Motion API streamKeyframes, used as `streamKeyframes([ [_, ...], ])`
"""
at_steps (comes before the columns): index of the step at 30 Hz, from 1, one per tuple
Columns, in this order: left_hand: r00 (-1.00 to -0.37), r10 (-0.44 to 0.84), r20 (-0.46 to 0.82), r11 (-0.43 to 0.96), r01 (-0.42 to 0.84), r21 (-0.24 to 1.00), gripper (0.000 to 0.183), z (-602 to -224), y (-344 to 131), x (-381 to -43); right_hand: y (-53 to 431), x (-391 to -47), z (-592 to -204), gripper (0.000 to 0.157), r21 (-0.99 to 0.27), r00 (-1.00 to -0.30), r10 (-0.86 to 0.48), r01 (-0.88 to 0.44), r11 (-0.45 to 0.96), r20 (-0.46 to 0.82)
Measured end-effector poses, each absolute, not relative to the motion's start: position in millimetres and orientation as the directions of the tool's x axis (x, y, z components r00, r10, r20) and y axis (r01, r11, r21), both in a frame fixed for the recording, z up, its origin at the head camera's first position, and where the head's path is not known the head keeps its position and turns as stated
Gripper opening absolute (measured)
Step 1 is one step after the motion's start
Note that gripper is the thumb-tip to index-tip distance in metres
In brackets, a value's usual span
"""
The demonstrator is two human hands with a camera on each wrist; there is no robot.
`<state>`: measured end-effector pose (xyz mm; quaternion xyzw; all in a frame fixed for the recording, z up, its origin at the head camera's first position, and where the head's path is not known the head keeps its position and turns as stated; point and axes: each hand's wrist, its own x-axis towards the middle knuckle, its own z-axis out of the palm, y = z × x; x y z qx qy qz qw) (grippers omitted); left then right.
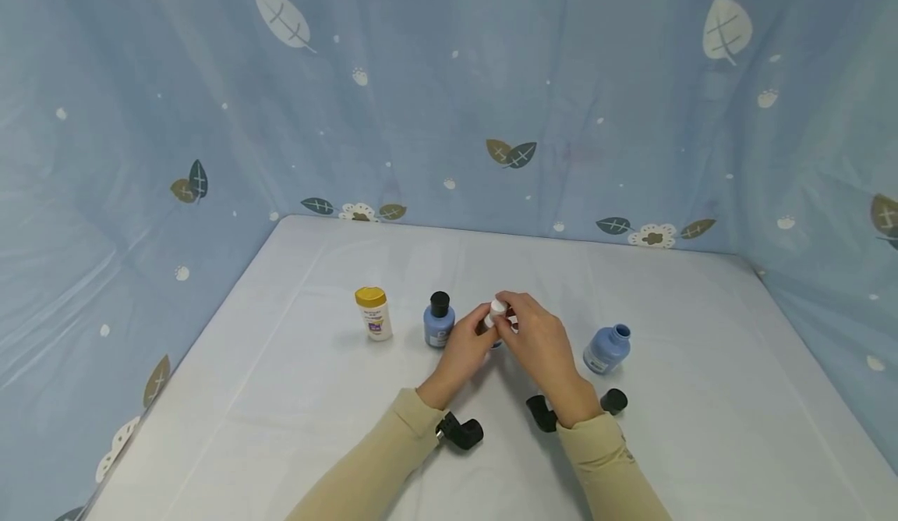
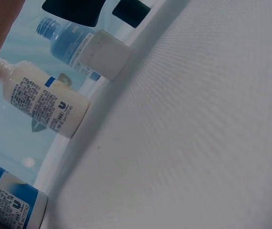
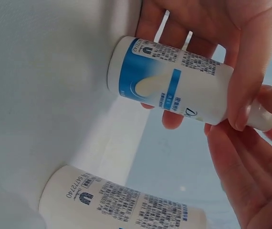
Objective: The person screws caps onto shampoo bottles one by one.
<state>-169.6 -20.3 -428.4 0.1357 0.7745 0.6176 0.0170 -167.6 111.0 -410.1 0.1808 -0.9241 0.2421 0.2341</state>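
Just right of the black-capped blue bottle (image 1: 438, 327), the left hand (image 1: 464, 347) grips the white bottle (image 3: 172, 78) and the right hand (image 1: 542, 343) pinches its white cap (image 1: 497, 308) — best, probably, to brace the body upright and twist level, without squeezing.

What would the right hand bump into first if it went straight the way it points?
Probably the left hand, just past the white cap the right hand pinches; depth is hard to judge.
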Motion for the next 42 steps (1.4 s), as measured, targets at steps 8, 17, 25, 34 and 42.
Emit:
streamKeyframes([
  [8, -0.965, 0.223, 0.141, 0.219, 0.190, 0.957, 0.029, -432, -21, -171, 112, -168, -412, 0.031, -0.322, -0.791, -0.243, -0.480, 0.816, 0.562],
  [17, -0.967, 0.212, 0.141, 0.209, 0.186, 0.960, 0.028, -463, -19, -188, 112, -168, -412, 0.031, -0.373, -0.820, -0.235, -0.467, 0.802, 0.522],
  [25, -0.970, 0.202, 0.138, 0.242, 0.186, 0.952, 0.027, -468, -18, -191, 112, -167, -412, 0.032, -0.362, -0.815, -0.246, -0.475, 0.802, 0.524],
  [34, -0.968, 0.207, 0.140, 0.240, 0.188, 0.952, 0.029, -468, -18, -192, 112, -168, -412, 0.032, -0.373, -0.827, -0.226, -0.453, 0.810, 0.516],
  [42, -0.966, 0.212, 0.147, 0.185, 0.188, 0.965, 0.029, -469, -18, -191, 114, -168, -409, 0.033, -0.343, -0.815, -0.259, -0.476, 0.810, 0.519],
])
